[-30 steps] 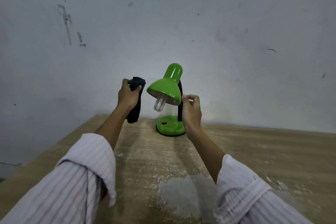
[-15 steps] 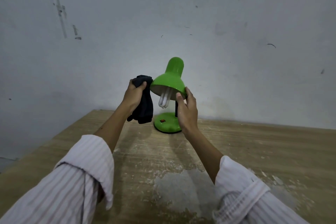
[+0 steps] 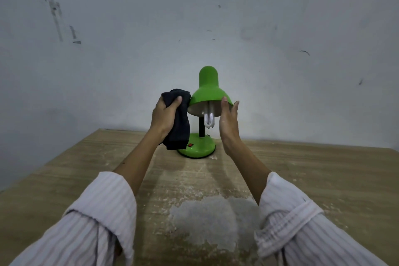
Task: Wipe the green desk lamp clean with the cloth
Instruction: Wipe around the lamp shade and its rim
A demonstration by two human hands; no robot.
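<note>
Standing upright at the far middle of the tabletop (image 3: 323, 179), close to the wall (image 3: 280, 28), the green desk lamp (image 3: 210, 93) has its shade facing the camera w/ the white bulb (image 3: 208, 119) showing under the rim. Black stem runs down behind the bulb to a round green base w/ a small red switch (image 3: 190, 145) on its left side.

Left hand (image 3: 165, 116) is just left of the shade, fingers (image 3: 178, 99) curled tight round a dark cloth (image 3: 179, 127); the cloth's top bunch touches or nearly touches the shade's left rim, the rest hangs down in front of the base's left edge. Right hand (image 3: 229, 121) is at the shade's right rim, palm flat and spread wide, holding nothing; fingertips at the rim, can't tell if actually pressing.

Wiping looks about to start, so most of the job is prob still ahead.

Risks: the lamp looks light, so a hard wipe from the left w/o the right hand bracing could tip or slide it. The loose cloth tail could snag the bulb or knock the switch. The bulb is exposed and fragile, close to both hands.

No brand, label or readable writing seen on the lamp, cloth or wall; only scuffs on the wall and a worn grey patch (image 3: 205, 222) on the tabletop, nearer the camera than the lamp.
</note>
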